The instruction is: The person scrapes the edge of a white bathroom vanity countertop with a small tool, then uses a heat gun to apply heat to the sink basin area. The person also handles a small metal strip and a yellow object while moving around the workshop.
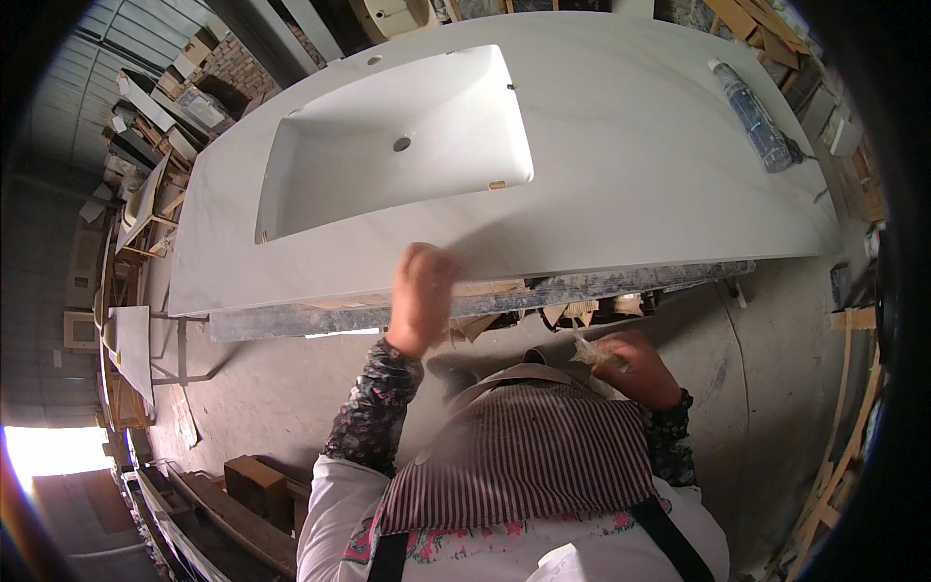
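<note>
A white stone-look countertop (pixel 621 175) with a rectangular sink basin (pixel 349 179) lies in front of me. My left hand (pixel 423 296) is at its front edge, just below the basin. Its fingers look curled together, though blurred, and whatever is in them is hidden. My right hand (pixel 638 369) is lower and to the right, off the countertop and close to my striped apron (pixel 533 456). It is closed on a crumpled, whitish translucent scrap (pixel 586 353), perhaps plastic film or tape. Small brownish spots (pixel 497 184) show on the basin rim.
A dusty blue-and-black cylindrical power tool (pixel 754 118) lies at the countertop's right end. Beneath the front edge runs a stained support beam (pixel 359 318). Wood scraps line the right side. A cardboard box (pixel 258 488) and boards stand at the lower left.
</note>
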`<action>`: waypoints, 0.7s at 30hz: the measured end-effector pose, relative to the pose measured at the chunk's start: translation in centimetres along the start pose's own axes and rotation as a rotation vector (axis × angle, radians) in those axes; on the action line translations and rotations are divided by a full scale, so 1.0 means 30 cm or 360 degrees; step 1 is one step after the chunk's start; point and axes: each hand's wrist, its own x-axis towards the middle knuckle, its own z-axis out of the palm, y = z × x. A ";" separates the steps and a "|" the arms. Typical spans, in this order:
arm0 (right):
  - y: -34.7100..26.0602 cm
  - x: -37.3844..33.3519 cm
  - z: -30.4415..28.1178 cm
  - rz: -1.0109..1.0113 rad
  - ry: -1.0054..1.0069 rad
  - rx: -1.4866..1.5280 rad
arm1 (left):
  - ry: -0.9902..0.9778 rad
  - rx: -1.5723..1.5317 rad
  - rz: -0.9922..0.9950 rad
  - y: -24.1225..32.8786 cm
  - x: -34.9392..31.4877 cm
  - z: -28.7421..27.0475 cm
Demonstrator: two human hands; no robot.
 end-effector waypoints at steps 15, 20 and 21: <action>-0.167 0.189 0.092 -0.0526 -0.0368 0.0284 | -0.0878 -0.0723 -0.0454 0.161 -0.306 0.031; -0.173 0.179 0.127 0.0135 -0.0294 0.0678 | -0.0610 -0.0793 -0.0310 0.147 -0.354 0.048; -0.172 0.177 0.141 0.0042 -0.0232 0.0743 | -0.0553 -0.0858 -0.0305 0.143 -0.360 0.060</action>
